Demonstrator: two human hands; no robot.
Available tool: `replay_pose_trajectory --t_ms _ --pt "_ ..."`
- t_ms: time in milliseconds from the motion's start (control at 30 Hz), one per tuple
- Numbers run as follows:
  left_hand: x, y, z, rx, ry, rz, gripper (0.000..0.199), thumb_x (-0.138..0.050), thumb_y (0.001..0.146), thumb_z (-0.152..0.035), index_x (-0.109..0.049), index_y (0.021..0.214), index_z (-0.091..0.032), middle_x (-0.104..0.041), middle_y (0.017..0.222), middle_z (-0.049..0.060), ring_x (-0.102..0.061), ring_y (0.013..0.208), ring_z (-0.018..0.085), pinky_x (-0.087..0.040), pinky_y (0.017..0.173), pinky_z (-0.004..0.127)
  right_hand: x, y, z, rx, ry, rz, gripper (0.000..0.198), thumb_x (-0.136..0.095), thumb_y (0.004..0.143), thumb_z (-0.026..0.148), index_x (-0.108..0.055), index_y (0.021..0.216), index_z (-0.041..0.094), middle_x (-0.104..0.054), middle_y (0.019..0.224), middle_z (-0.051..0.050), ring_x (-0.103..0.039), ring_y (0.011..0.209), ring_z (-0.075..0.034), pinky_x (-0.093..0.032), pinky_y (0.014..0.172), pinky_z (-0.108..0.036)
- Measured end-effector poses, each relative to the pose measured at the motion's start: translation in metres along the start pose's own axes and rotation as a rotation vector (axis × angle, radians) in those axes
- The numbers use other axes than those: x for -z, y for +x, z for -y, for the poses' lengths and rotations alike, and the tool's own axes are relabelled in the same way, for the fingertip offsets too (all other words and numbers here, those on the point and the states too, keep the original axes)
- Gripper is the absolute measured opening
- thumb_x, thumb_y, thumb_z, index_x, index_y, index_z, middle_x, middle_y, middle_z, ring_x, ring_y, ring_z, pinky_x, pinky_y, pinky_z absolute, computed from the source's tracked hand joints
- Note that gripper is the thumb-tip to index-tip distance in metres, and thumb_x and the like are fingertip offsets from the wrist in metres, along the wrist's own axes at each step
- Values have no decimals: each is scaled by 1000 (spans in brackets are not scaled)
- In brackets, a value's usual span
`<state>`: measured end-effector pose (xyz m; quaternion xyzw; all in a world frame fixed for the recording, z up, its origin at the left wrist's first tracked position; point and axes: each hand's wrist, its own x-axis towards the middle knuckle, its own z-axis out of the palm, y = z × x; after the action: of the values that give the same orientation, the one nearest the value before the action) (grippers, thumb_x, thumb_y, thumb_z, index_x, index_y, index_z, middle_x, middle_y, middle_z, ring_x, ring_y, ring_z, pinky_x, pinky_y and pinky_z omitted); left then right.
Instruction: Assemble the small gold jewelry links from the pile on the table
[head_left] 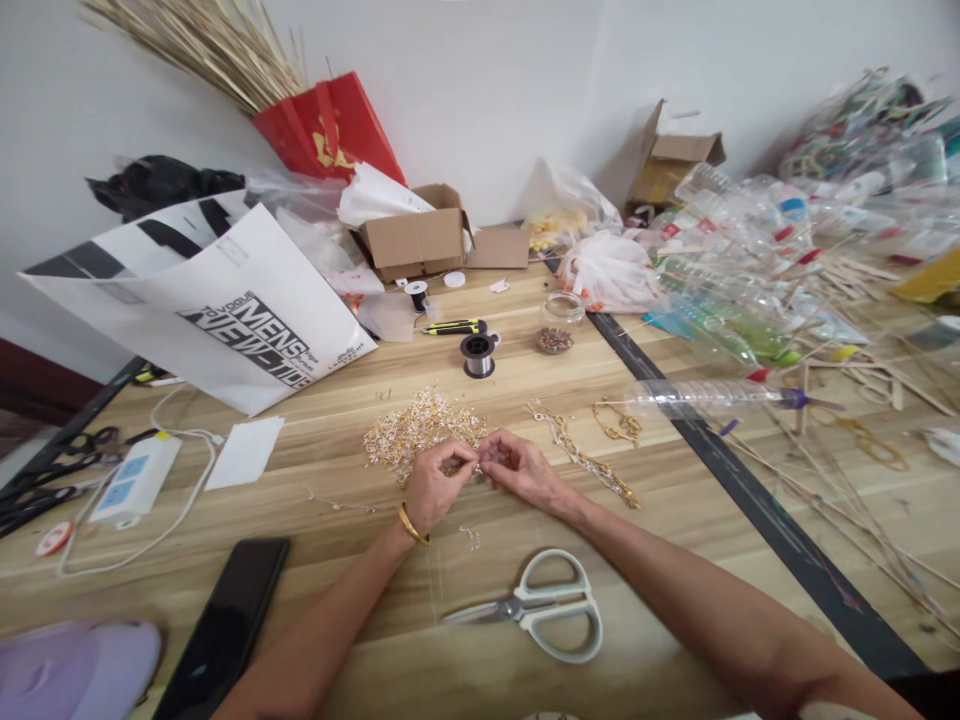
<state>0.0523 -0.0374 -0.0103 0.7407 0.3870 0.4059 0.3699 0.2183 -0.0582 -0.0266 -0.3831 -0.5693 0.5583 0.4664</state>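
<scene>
My left hand [437, 482] and my right hand [523, 468] meet fingertip to fingertip over the wooden table [345, 560], pinching a small beaded piece between them; it is too small to make out. Just behind the fingers lies a heap of gold and white beads [417, 430]. A gold beaded strand [583, 457] trails to the right of my right hand. My left wrist wears a gold bangle. White-handled scissors [544, 607] lie shut on the table in front of my arms.
A wire spool [478, 355], a yellow-black cutter [452, 327] and a bead jar [559, 325] stand behind the heap. A white shopping bag [225, 300] and cardboard boxes [416, 240] fill the back left. Plastic bottles [735, 260] and sticks crowd the right. A phone [225, 625] lies near left.
</scene>
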Motion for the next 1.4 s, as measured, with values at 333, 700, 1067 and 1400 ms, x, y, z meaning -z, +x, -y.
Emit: replay_pose_trajectory --t_ms 333,700,1067,1400 --pt "-1 1 2 -62 21 -3 7 -60 75 -12 -61 70 -15 -65 76 4 -63 74 14 -51 69 25 1 1 -2 -52 31 19 26 -60 80 34 -56 96 14 -59 63 1 -56 50 -9 -46 47 -20" --pt "-4 0 -4 -292 166 -52 11 -57 77 -7 -59 70 -15 -64 74 4 -60 73 13 -48 69 24 2 2 1 -49 13 59 20 -57 82 31 -60 88 13 -57 61 2 -53 47 -7 -45 47 -19" --pt "-3 0 -3 -127 21 -52 7 -60 77 -11 -60 71 -16 -63 77 4 -60 74 14 -49 68 25 3 1 1 -16 -19 44 22 -55 85 36 -56 78 14 -57 61 1 -53 47 -8 -41 46 -19" --pt "4 4 -9 176 -283 -38 8 -65 73 -20 -62 69 -14 -67 87 7 -62 85 17 -50 76 29 2 0 -2 -12 -146 8 25 -52 87 38 -55 75 16 -56 57 2 -49 45 -8 -40 46 -18"
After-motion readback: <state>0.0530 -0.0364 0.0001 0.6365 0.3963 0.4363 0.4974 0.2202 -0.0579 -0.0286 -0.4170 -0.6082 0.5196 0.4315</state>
